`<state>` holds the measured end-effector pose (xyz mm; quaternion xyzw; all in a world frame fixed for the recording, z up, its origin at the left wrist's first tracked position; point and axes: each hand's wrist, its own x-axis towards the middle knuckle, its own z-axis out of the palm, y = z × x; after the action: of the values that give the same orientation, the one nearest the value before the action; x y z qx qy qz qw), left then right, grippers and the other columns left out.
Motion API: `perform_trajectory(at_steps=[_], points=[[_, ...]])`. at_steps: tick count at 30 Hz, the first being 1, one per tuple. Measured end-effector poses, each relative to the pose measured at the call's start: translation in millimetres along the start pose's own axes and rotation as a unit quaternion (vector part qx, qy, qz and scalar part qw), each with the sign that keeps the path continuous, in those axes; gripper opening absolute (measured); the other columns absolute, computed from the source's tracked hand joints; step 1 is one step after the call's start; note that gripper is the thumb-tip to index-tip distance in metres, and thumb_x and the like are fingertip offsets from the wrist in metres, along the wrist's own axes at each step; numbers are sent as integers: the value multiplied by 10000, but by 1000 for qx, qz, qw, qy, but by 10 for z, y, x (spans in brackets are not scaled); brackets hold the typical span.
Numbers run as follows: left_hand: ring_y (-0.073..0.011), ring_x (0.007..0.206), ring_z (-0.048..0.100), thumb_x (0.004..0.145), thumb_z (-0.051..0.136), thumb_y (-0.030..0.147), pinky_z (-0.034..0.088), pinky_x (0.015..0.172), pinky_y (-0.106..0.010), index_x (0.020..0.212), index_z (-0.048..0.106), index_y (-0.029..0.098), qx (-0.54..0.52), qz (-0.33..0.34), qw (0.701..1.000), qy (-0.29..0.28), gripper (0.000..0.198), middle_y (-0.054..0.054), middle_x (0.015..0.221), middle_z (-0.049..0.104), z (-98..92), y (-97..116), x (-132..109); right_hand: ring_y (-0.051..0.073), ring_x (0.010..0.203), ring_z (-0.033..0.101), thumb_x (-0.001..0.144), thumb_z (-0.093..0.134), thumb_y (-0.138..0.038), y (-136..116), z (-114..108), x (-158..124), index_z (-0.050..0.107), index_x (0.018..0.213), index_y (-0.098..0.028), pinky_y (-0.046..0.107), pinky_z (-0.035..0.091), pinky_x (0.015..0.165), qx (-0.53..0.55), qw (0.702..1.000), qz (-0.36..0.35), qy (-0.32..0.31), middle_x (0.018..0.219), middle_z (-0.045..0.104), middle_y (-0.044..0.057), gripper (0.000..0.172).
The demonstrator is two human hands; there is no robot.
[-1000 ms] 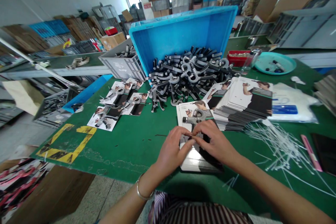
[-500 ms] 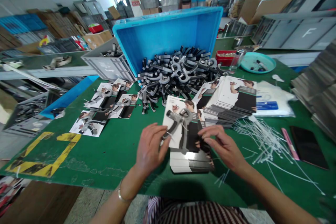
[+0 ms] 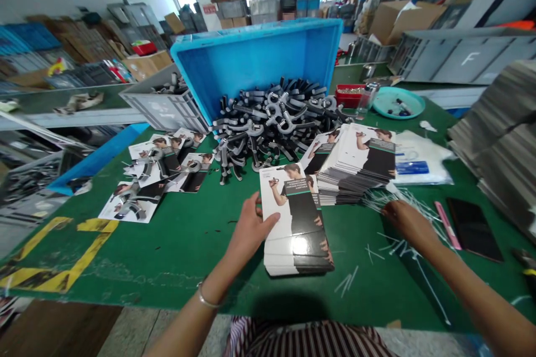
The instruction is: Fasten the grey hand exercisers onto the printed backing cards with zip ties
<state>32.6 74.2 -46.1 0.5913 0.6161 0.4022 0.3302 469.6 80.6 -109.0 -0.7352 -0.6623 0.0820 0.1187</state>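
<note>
A stack of printed cards [image 3: 293,256] lies before me, its top card showing a person in a black-and-white picture. My left hand [image 3: 250,228] grips the left edge of this stack, thumb on the top card and fingers curled at the side. On the right, my right hand [image 3: 404,220] reaches into a loose heap of white cable ties [image 3: 419,201], fingertips pinched together at the heap's near left edge. Several cards with grey-and-black hand grip strengtheners [image 3: 153,164] on them lie at the left.
A tipped blue crate [image 3: 255,56] spills many hand grip strengtheners [image 3: 276,117]. A second card stack [image 3: 355,164] leans behind the ties. A phone [image 3: 475,228], pink cutter [image 3: 447,226], turquoise plate [image 3: 398,103] and red tray [image 3: 348,95] sit on the right. Another person is far back.
The card with a hand grip strengthener on it has gone from atop the front stack. My right hand has moved right to the cable ties; my left remains at the stack.
</note>
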Motion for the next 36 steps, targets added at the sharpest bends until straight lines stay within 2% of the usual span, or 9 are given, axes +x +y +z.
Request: perform_trajectory(at_steps=[3,7,10,15,21,26,28,32,36], points=[[-174,808,602,764,719,375,481,726,-285,1185,646,160,-85,-43,995,3,479,-71,1002,676,194,-53,-27,234,652,635,892,536,-296,19,-153,20,604,785,-198,323,407,568,20,998,-37,-39,800,672,120,160],[-138,662,584,699,771,344,459,633,-249,1113,692,167,-144,-95,985,10,458,-31,866,689,24,-44,58,209,510,637,907,530,-313,61,-344,13,603,813,-220,315,404,518,135,987,-51,-74,707,688,98,151],[-125,656,584,706,771,342,460,636,-240,1087,685,166,-185,-84,978,37,428,-21,852,690,-85,79,39,216,482,617,891,563,-359,1,-446,4,620,793,-231,322,410,495,203,974,-58,-86,592,656,66,171],[-158,774,655,716,771,336,500,712,-265,1024,672,140,-310,-128,942,4,377,-60,924,725,-127,80,-69,195,556,610,903,553,-475,-198,-521,-25,627,849,-221,331,462,552,326,929,-56,-163,740,660,80,270],[-156,744,667,734,757,337,507,683,-264,1028,658,141,-349,-170,922,-4,368,-63,923,732,-126,-154,-234,205,567,624,894,577,-486,-321,-586,-26,697,893,-220,341,475,594,257,944,-81,-189,670,656,71,292],[-145,745,660,738,749,320,500,693,-252,1019,656,152,-363,-152,919,11,340,-47,926,731,-163,-105,-293,198,731,651,894,590,-483,-539,-844,78,667,1223,-246,372,475,744,322,943,-28,-78,920,713,123,413],[-143,731,656,730,749,324,495,681,-249,1007,657,151,-361,-147,921,15,340,-45,903,731,-128,-98,-267,169,705,614,888,615,-444,-751,-924,125,598,1302,-237,356,458,720,404,913,-11,-44,894,708,106,464],[-146,734,659,710,757,338,493,685,-250,984,658,149,-368,-149,918,16,347,-45,877,730,-13,-102,-241,80,485,404,867,666,-341,-1283,-934,168,563,1223,-249,278,359,516,582,809,-9,-79,767,686,20,382],[-141,680,653,720,744,311,495,644,-250,1001,643,143,-393,-162,905,18,342,-42,844,724,-41,7,-341,85,610,552,829,713,-325,-1727,-810,115,634,1029,-239,239,459,580,682,720,-7,-128,933,711,22,232]])
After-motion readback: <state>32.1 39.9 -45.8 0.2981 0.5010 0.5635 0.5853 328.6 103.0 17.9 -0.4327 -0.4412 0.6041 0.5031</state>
